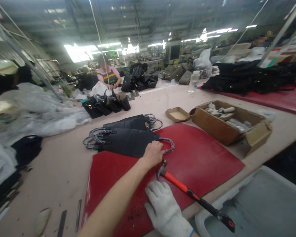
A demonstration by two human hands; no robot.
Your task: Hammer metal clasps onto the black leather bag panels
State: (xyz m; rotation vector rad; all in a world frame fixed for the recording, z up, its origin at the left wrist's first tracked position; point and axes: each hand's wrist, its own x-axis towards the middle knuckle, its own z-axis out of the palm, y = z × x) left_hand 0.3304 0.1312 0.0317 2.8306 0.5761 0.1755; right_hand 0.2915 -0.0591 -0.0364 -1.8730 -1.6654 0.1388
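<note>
My bare left hand (153, 153) reaches out over the red mat and is closed on the right end of a flat black bag piece (130, 142), beside its wrapped handle loop. Behind that piece lies another black bag piece (128, 122) with a small metal fitting. My right hand (164, 206), in a white knitted glove, rests on the red mat (199, 154) near its front edge; its fingers are together and slightly curled, and I cannot make out anything under them. Just right of the glove lies a hammer (179, 182) with a red and black handle, touching neither hand.
An open cardboard box (219, 126) of white items stands at right, beside a small carton (178, 115). Black bags (106, 105), a bottle (193, 81) and a seated person (108, 74) are farther back. A grey tub (256, 204) sits front right; metal strips (62, 223) lie front left.
</note>
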